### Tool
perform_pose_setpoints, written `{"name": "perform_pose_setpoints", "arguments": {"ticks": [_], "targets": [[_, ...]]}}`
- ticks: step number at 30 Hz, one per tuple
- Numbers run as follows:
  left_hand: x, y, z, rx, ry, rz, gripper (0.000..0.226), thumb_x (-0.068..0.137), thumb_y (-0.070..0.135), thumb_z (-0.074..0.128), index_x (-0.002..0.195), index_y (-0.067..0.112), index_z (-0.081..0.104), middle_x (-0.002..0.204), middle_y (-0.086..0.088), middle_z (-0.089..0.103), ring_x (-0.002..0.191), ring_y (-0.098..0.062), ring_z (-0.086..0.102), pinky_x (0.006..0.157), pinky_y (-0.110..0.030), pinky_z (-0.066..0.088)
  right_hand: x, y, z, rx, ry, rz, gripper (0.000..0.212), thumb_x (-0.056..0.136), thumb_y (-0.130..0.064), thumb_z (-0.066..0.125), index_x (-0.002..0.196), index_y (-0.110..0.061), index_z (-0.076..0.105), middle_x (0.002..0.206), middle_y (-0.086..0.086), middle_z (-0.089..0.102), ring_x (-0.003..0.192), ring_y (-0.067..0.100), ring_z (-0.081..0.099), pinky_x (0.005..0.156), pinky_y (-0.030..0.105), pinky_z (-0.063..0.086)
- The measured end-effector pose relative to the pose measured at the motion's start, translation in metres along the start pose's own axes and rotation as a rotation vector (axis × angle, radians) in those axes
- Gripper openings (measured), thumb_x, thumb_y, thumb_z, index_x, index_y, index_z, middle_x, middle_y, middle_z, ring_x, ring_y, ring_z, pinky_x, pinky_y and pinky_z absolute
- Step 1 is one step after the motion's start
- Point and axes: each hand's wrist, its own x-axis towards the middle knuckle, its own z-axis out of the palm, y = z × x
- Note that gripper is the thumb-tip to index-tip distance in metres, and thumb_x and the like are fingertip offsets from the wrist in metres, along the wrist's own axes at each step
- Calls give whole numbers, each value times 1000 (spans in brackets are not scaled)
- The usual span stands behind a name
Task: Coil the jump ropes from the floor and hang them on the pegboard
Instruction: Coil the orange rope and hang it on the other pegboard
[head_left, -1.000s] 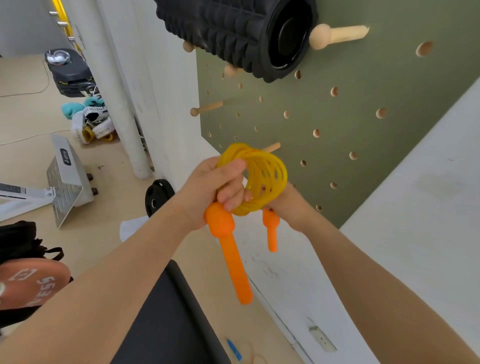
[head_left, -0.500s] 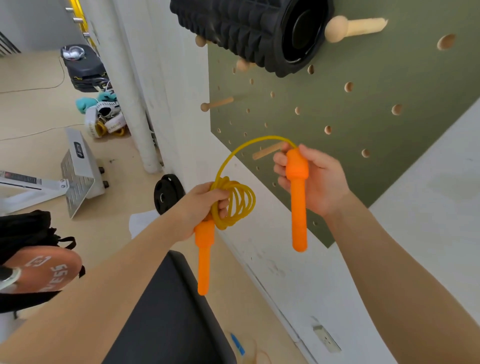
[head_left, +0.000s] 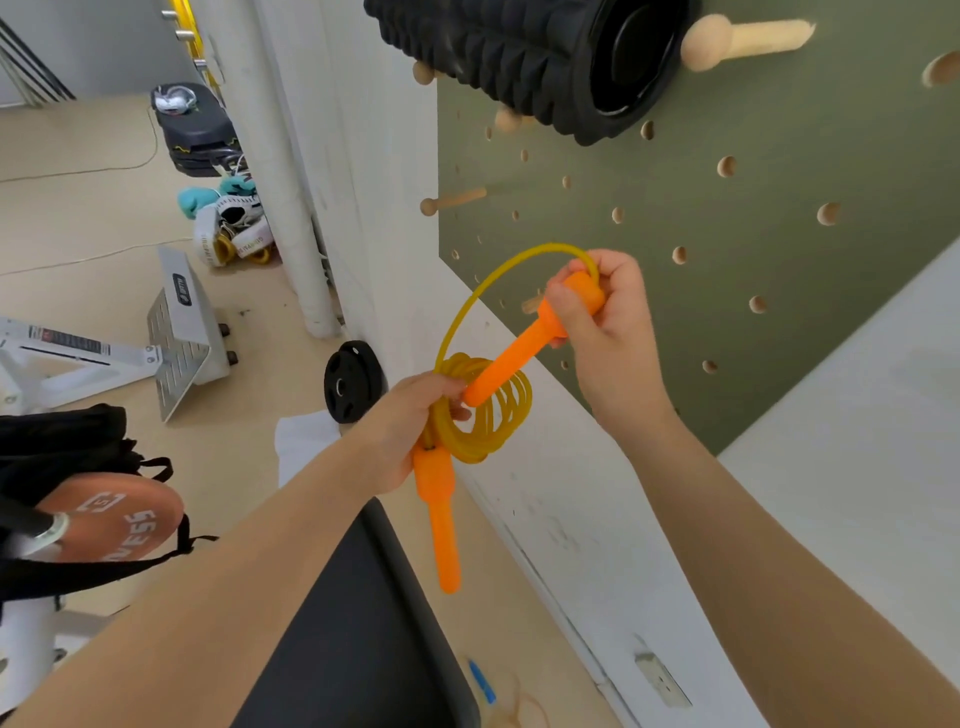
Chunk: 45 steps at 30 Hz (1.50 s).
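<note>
My left hand (head_left: 410, 431) grips a yellow coiled jump rope (head_left: 491, 415) together with one orange handle (head_left: 439, 525), which hangs down below my fist. My right hand (head_left: 597, 317) holds the second orange handle (head_left: 524, 348) by its thick end, tilted so its tip points down-left into the middle of the coil. A single loop of yellow rope arcs from the coil up to my right hand. Both hands are in front of the green pegboard (head_left: 727, 249), close to a short wooden peg (head_left: 531, 304) just left of my right hand.
A black foam roller (head_left: 519, 57) rests on pegs at the pegboard's top, beside a large wooden peg (head_left: 737, 39); another peg (head_left: 452, 200) sticks out at left. On the floor lie a black weight plate (head_left: 353, 379), a white metal frame (head_left: 171, 332) and a dark bench (head_left: 358, 623).
My right hand pulled one handle free of the coil and lifted it to the right, then tilted it so its tip now enters the coil. My left hand kept its grip.
</note>
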Motion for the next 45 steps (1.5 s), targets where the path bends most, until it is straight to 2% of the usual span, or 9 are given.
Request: {"name": "perform_pose_setpoints", "arguments": {"ticks": [4,8,12,19,25,30,36,40,45], "targets": [[0,-3,-3,-94,33,-1,33,91,25,50,123,19,54,108,-6,64,98,-24,62,79,-38,51,-17,11,9,-99,-12,-26,25,80,-22,59,92,-32,41,90,-1,54,79,17,57,64,31,52],[-4,-5,0,-197,-1,32,13,94,24,46,92,19,58,72,5,70,68,-14,68,64,-31,54,-26,26,23,-270,-72,-159,21,84,-33,50,98,-18,44,94,-5,46,86,10,47,74,20,43],[-3,-4,2,-218,-8,60,20,93,24,48,75,16,52,61,0,62,66,-17,62,79,-40,51,-30,44,30,-743,-206,-300,37,92,-33,32,93,-9,59,136,11,42,124,18,23,101,32,19],[-2,-12,-6,-86,-38,59,14,96,22,47,98,17,60,74,-2,69,66,-13,67,62,-28,54,-23,39,36,-1040,-453,-32,31,88,-34,57,111,-15,50,154,0,16,140,25,15,105,41,31],[-4,-14,-9,-141,-150,27,17,94,21,48,107,20,59,92,-6,69,79,-20,68,65,-33,56,-1,42,30,-532,-382,357,105,69,-30,80,146,-28,8,153,3,20,137,23,27,98,36,37],[-3,-18,-9,-49,-182,-23,20,94,25,48,112,21,58,108,-15,66,88,-27,67,69,-41,58,8,52,30,-766,-599,182,75,77,-31,71,141,-24,32,138,2,49,123,22,49,96,39,46],[6,-10,-17,419,-119,150,33,88,41,56,109,17,60,97,-11,69,89,-27,68,82,-43,56,10,67,22,-325,-861,411,39,76,-1,69,108,-20,59,96,-4,66,88,8,61,77,24,51],[14,-2,-19,480,-8,252,13,89,25,61,101,21,61,88,-1,69,83,-17,67,75,-30,57,10,79,12,134,-836,558,55,66,-38,80,114,-30,55,107,-11,65,102,10,61,84,27,50],[22,11,-16,411,12,272,2,88,22,61,90,22,61,78,0,71,72,-15,67,65,-28,57,15,83,16,395,-612,661,57,93,-56,20,112,-18,58,108,-1,68,101,17,64,85,30,52]]}}
